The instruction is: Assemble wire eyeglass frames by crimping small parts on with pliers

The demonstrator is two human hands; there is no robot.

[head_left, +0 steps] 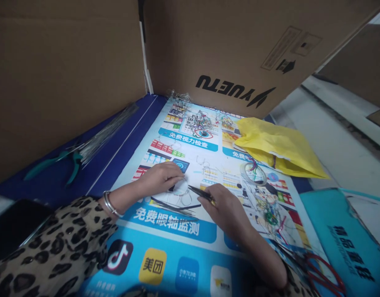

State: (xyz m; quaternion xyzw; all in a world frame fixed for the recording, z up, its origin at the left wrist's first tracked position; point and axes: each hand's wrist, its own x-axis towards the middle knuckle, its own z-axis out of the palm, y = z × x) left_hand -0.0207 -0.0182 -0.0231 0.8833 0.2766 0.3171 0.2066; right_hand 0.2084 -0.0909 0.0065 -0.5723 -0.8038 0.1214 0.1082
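My left hand [163,178] is closed in a pinch over the printed poster sheet [186,225]; what its fingertips hold is too small to make out. Faint thin wire loops [185,200] show just below those fingers. In my right hand [224,202] is a pair of dark, pointed tweezers [200,192], their tips aimed left, a short gap from the left fingertips. Several dark, thin strips [174,208] lie on the sheet beneath both hands.
Green-handled pliers [74,167] and a bundle of straight wires [106,134] lie left. Tangled coloured wires [204,121] sit at the back. A tape roll [255,173], yellow bag [276,144], red-handled scissors [324,272] and teal pouch [341,231] are right. Cardboard walls [208,45] stand behind.
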